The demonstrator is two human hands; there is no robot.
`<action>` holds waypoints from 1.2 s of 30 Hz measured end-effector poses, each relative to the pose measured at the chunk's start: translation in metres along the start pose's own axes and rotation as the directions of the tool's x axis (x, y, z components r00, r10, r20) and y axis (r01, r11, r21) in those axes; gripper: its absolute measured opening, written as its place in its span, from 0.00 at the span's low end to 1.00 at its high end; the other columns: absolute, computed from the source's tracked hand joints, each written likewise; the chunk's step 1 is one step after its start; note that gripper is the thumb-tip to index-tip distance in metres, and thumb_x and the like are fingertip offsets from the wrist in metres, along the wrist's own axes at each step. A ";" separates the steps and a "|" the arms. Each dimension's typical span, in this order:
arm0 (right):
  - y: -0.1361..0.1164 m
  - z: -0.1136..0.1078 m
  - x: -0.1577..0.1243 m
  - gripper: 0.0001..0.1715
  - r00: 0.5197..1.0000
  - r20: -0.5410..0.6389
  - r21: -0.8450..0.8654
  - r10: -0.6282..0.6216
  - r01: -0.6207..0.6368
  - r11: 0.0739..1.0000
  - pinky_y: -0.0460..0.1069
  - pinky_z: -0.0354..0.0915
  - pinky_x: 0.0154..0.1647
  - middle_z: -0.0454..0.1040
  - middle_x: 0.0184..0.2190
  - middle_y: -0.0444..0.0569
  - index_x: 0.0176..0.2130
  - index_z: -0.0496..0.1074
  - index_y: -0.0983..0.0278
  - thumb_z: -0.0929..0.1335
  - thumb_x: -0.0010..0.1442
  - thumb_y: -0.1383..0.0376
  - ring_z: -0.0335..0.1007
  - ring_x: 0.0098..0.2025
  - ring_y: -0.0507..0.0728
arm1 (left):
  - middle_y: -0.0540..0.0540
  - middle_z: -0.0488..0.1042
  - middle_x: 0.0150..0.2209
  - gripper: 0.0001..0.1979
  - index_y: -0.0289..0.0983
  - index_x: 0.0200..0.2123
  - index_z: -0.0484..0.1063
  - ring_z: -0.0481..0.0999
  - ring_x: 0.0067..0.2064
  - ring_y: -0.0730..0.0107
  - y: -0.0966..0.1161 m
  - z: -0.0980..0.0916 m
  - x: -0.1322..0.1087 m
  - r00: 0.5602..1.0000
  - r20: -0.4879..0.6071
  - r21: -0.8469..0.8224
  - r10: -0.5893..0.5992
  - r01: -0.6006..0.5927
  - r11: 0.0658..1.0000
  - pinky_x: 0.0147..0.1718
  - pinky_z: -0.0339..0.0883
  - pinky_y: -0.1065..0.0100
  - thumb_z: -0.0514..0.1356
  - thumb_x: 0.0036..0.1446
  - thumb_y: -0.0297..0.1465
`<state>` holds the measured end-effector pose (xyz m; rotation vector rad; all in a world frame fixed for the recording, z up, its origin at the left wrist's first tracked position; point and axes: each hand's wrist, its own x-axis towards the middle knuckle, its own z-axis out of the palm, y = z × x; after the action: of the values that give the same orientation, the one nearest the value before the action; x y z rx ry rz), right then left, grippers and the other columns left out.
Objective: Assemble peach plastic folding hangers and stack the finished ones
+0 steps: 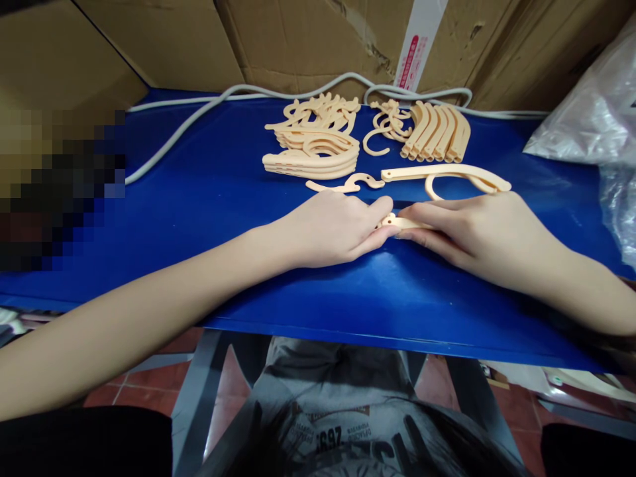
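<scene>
My left hand (342, 225) and my right hand (477, 232) meet just above the front middle of the blue table. Between them is a cream plastic hanger arm (410, 223) with a small hole near its end. The right fingers are pinched along the arm and hide most of it. My left thumb and fingertips close on its holed end, where another small cream part seems to overlap. Just behind the left hand lies a curved hanger piece (332, 187) with a hook (368, 179). Behind the right hand rests another hanger arm (442, 171) with a hook-like curve below it.
Stacked hanger parts (311, 162), a tangle of hooks (392, 119) and a row of hanger arms (437, 132) lie toward the back of the blue table (238, 291). A white cable (199, 126) runs behind them by cardboard (308, 46). Clear plastic bags (586, 112) stand right.
</scene>
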<state>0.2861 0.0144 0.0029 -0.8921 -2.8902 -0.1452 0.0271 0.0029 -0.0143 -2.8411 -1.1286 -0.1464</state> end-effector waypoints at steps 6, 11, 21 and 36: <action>-0.001 0.000 -0.002 0.36 0.999 -0.030 -0.028 -0.014 0.013 1.000 0.52 0.54 0.31 0.88 0.38 0.52 0.50 0.82 0.61 0.53 0.87 0.48 0.80 0.32 0.59 | 0.49 0.72 0.25 0.21 0.35 0.44 0.76 0.68 0.23 0.64 0.000 0.001 0.001 1.000 -0.016 0.004 0.012 -0.012 1.000 0.24 0.45 0.66 0.50 0.85 0.40; 0.000 0.001 -0.002 0.37 1.000 -0.023 -0.036 -0.016 0.015 0.999 0.52 0.56 0.31 0.89 0.40 0.52 0.50 0.82 0.61 0.53 0.87 0.49 0.81 0.33 0.60 | 0.50 0.70 0.24 0.21 0.35 0.43 0.76 0.69 0.23 0.64 -0.001 0.002 0.001 0.999 -0.034 0.001 0.015 -0.015 1.000 0.24 0.46 0.66 0.50 0.85 0.40; 0.000 0.000 -0.001 0.37 1.000 -0.007 -0.028 -0.001 0.001 1.000 0.52 0.57 0.31 0.89 0.41 0.52 0.51 0.82 0.61 0.52 0.87 0.48 0.82 0.34 0.60 | 0.52 0.67 0.23 0.21 0.34 0.42 0.77 0.67 0.24 0.64 0.001 0.001 0.003 1.000 -0.017 0.001 -0.005 0.005 1.000 0.24 0.46 0.66 0.53 0.85 0.41; -0.001 -0.002 -0.001 0.36 1.000 0.006 -0.016 0.013 -0.013 1.000 0.52 0.56 0.33 0.88 0.40 0.52 0.50 0.82 0.60 0.53 0.86 0.48 0.79 0.33 0.59 | 0.49 0.74 0.26 0.22 0.35 0.44 0.78 0.69 0.24 0.64 -0.002 0.002 0.000 0.999 -0.046 -0.056 0.017 -0.019 0.998 0.27 0.49 0.65 0.50 0.84 0.41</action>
<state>0.2869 0.0131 0.0044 -0.9155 -2.8922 -0.1644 0.0260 0.0045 -0.0163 -2.8806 -1.1073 -0.2444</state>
